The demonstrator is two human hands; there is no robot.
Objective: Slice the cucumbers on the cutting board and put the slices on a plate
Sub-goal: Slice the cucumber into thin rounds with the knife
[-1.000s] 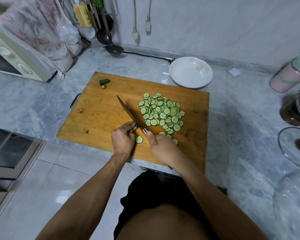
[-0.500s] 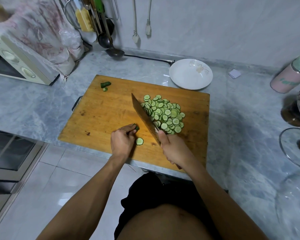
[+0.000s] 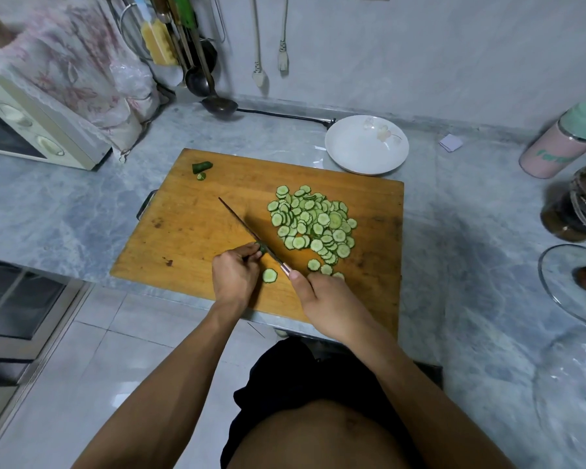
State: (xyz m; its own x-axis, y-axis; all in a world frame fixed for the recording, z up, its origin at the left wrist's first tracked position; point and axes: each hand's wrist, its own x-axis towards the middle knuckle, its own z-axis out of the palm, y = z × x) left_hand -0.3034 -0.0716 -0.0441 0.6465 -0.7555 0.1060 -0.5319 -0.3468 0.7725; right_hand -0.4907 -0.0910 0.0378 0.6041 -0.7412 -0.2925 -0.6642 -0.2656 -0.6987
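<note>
Knife (image 3: pixel 247 231) had dropped back down edge-on against the cucumber stub (image 3: pixel 262 248), pinched by left hand (image 3: pixel 234 278); right hand (image 3: pixel 329 301) gripped the handle. Slices (image 3: pixel 313 222) piled on the cutting board (image 3: pixel 197 228), plate (image 3: pixel 356 157) just beyond it.

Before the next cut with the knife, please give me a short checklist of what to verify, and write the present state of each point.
1. Right hand grips the knife handle: ok.
2. Left hand pinches the cucumber stub against the blade: ok, but the stub is very short, so fingertips sit close to the edge: not ok.
3. Blade edge down on the cutting board: ok.
4. Pile of slices lies right of the blade, out of its path: ok.
5. Plate stands beyond the board, with no slices on it yet: ok.
6. Whether the board sits steady on the counter: cannot tell.
</note>
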